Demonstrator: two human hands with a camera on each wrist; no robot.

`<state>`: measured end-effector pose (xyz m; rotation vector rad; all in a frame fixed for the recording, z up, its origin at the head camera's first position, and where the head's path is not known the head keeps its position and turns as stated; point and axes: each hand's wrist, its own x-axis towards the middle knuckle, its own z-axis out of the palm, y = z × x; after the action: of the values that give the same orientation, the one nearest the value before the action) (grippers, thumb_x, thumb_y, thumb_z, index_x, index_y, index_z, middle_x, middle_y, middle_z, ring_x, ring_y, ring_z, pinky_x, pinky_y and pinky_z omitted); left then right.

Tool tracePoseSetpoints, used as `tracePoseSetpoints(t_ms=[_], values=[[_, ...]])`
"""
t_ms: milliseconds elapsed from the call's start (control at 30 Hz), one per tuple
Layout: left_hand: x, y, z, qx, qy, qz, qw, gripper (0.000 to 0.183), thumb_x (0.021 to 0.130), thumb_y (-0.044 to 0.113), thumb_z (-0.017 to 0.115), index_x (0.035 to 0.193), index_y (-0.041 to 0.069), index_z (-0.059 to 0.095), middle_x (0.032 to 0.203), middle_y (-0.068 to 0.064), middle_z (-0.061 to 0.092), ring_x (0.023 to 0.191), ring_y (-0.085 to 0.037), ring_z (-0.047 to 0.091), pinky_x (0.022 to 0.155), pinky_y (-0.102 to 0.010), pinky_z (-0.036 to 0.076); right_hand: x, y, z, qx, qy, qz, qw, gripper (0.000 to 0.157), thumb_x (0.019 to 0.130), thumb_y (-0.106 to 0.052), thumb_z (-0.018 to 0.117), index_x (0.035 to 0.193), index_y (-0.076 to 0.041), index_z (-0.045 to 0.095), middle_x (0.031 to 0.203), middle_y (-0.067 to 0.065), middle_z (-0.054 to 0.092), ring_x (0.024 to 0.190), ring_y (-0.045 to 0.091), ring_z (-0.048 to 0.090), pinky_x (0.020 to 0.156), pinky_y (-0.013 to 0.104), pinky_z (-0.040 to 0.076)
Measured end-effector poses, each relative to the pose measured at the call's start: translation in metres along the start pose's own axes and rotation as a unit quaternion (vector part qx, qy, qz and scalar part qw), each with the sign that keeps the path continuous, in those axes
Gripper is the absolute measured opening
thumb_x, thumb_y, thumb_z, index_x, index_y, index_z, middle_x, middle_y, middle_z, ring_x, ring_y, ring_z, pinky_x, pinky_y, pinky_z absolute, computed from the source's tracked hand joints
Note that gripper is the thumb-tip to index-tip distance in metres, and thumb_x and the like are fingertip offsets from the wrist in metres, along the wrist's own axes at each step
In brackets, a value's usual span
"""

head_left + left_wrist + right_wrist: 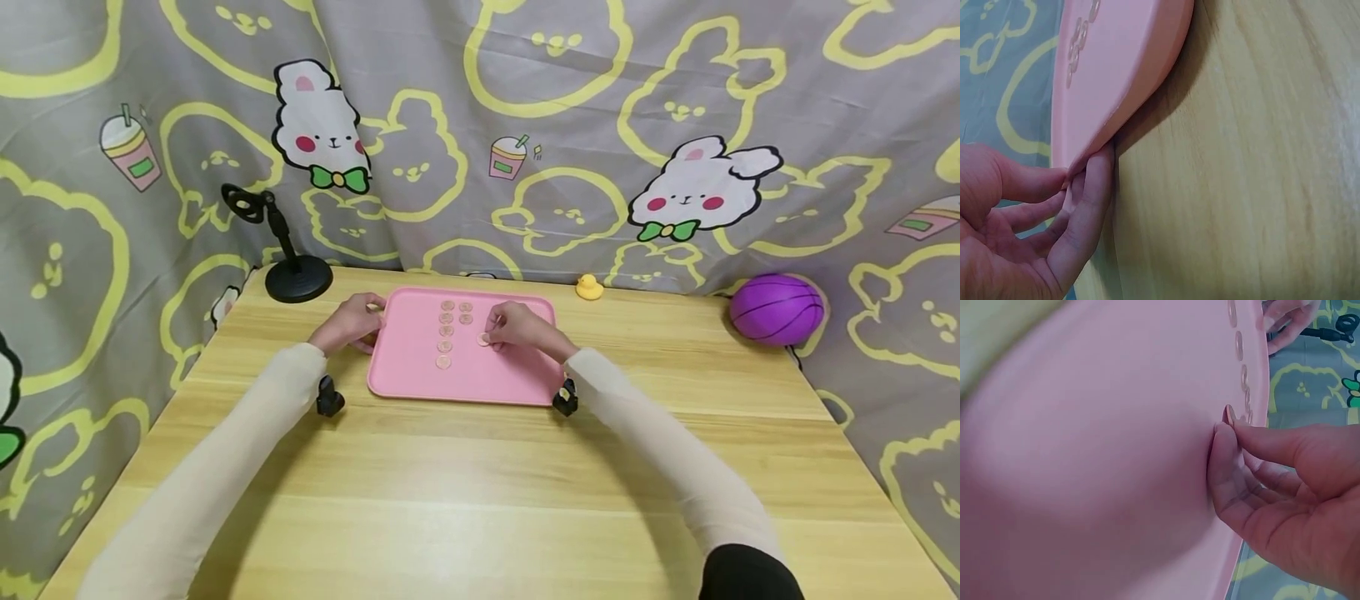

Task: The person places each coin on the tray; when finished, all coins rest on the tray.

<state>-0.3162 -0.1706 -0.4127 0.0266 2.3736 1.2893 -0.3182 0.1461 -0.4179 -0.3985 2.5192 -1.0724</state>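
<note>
A pink rectangular tray [405, 367] sits on the wooden table. My left hand [351, 323] grips its left rim, the thumb above and the fingers curled under the edge, as the left wrist view shows. My right hand [517, 325] is over the tray, pinching a small copper-coloured coin [1230, 414] between thumb and fingertips, close to the tray's surface. To the left of it lies a column of several coins [446, 331] running front to back. Beside that column's far end are two more coins [466, 319], the start of a second column.
A black stand [298, 278] with a round base is at the back left. Behind the tray's right corner sits a yellow rubber duck [589, 287], and a purple ball [777, 309] rests at the back right. A patterned curtain [420, 50] hangs behind the table [465, 500].
</note>
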Motion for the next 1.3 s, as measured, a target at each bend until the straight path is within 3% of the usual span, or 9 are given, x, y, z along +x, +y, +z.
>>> tracePoseSetpoints(t_ms=[367, 1300], values=[[-0.001, 0.001, 0.001, -0.003, 0.0, -0.007, 1.0, 0.051, 0.105, 0.006, 0.047, 0.154, -0.003, 0.038, 0.122, -0.024, 0.059, 0.096, -0.027, 0.069, 0.07, -0.035, 0.065, 0.016, -0.022, 0.013, -0.022, 0.002, 0.006, 1.0, 0.011, 0.094, 0.003, 0.071, 0.089, 0.002, 0.062, 0.077, 0.008, 0.067, 0.063, 0.012, 0.064, 0.063, 0.023, 0.059], [-0.003, 0.001, 0.003, 0.01, 0.005, 0.003, 0.9999, 0.049, 0.106, 0.005, 0.046, 0.154, -0.004, 0.039, 0.119, -0.023, 0.058, 0.097, -0.028, 0.069, 0.071, -0.037, 0.066, 0.02, -0.018, 0.015, 0.011, 0.02, 0.036, 0.999, 0.016, 0.094, -0.004, 0.076, 0.085, -0.001, 0.063, 0.074, 0.004, 0.066, 0.063, 0.01, 0.062, 0.06, 0.019, 0.054]])
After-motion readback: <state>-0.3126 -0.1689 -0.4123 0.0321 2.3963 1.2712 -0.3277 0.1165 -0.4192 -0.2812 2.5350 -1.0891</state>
